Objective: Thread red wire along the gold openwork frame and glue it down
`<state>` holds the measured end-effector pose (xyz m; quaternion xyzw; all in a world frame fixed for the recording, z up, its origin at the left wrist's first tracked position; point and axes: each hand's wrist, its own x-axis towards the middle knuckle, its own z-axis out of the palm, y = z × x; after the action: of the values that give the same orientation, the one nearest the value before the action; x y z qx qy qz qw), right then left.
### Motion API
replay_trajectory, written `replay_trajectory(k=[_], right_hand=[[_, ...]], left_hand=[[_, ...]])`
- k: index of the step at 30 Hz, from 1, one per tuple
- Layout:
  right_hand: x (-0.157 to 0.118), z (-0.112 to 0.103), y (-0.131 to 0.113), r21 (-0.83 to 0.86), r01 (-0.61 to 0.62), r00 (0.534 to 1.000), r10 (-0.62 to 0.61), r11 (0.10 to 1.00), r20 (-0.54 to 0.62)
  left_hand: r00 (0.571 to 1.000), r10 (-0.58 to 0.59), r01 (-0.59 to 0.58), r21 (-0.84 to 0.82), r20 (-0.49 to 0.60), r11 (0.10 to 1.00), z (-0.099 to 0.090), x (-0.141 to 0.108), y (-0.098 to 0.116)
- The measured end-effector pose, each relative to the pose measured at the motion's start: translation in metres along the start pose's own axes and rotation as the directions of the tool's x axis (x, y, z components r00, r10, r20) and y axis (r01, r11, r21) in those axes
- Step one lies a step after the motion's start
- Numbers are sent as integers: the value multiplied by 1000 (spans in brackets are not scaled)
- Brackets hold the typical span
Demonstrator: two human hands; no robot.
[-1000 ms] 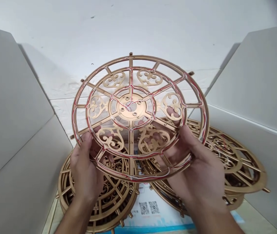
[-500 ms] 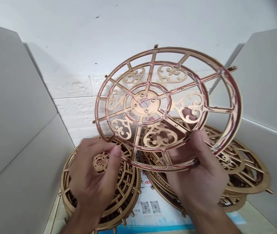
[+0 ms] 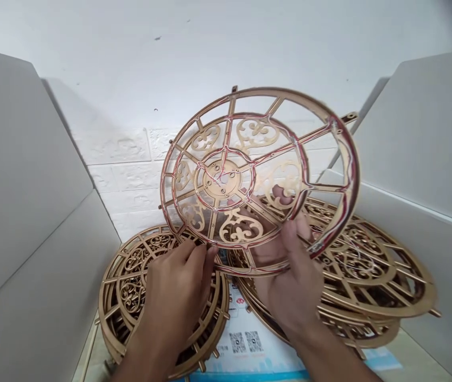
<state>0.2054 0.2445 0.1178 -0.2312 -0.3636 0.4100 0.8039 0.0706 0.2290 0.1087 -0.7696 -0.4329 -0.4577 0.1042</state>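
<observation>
A round gold wheel-shaped frame (image 3: 231, 180) with spokes and scrollwork is held up tilted in front of me. Thin red and white wires (image 3: 352, 164) run along its channels and spokes to the central hub. My right hand (image 3: 295, 292) grips the lower right rim, its thumb on the near side and fingers partly visible through the openings behind. At the lower left rim, my left hand (image 3: 178, 289) is closed with its fingers pinched against the frame; the fingertips are partly hidden.
Below on the left lies a stack of similar gold frames (image 3: 110, 323); another stack (image 3: 412, 305) leans on the right. Between them is a printed white and blue sheet (image 3: 245, 321). Grey panels (image 3: 22, 185) stand at both sides, with a white brick-patterned wall (image 3: 118, 146) behind.
The wheel-shaped frame has shifted left and turned slightly, the right hand moving with it. My left hand has moved right and its fingers have closed in at the rim.
</observation>
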Motion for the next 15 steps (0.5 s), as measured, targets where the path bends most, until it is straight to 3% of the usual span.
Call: replay_trajectory(k=[5,9,12,15], right_hand=[[2,1,3,75,-12,1000,12,997,9],[4,4,0,107,6,999,-2,994,-37],[4,5,-2,103,21,998,-14,994,-61],[4,5,-3,116,31,999,-26,993,-42]], left_hand=[[1000,-20,21,-120,8,993,-7,6,-4],[983,-110,74,-233,-144,970,-20,11,-2],[908,-295,201,-305,-299,931,-26,9,-4],[760,-469,274,-433,-449,859,-24,8,-12]])
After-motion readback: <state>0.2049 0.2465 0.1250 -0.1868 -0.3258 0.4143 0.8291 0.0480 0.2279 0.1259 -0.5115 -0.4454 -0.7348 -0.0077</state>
